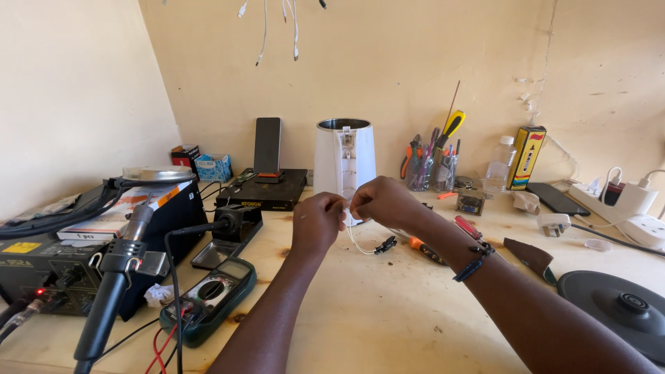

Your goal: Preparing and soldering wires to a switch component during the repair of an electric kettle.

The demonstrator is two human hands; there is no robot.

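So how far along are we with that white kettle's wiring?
Done: the white kettle is off its black base, lid open. In hand: both hands, left hand and right hand, pinch a thin white wire at its front. Left: multimeter and screwdriver lie untouched.

The head camera looks forward and slightly down over the workbench [360,305], near, facing the wall.

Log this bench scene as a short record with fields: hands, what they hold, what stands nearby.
left hand: left hand pinches the white wire
right hand: right hand grips the same wire, close against the left
wire end: dark connector rests on the wooden bench
behind hands: white electric kettle, lid off
left of hands: multimeter, hot-air handle
right of hands: kettle base, orange-handled screwdriver
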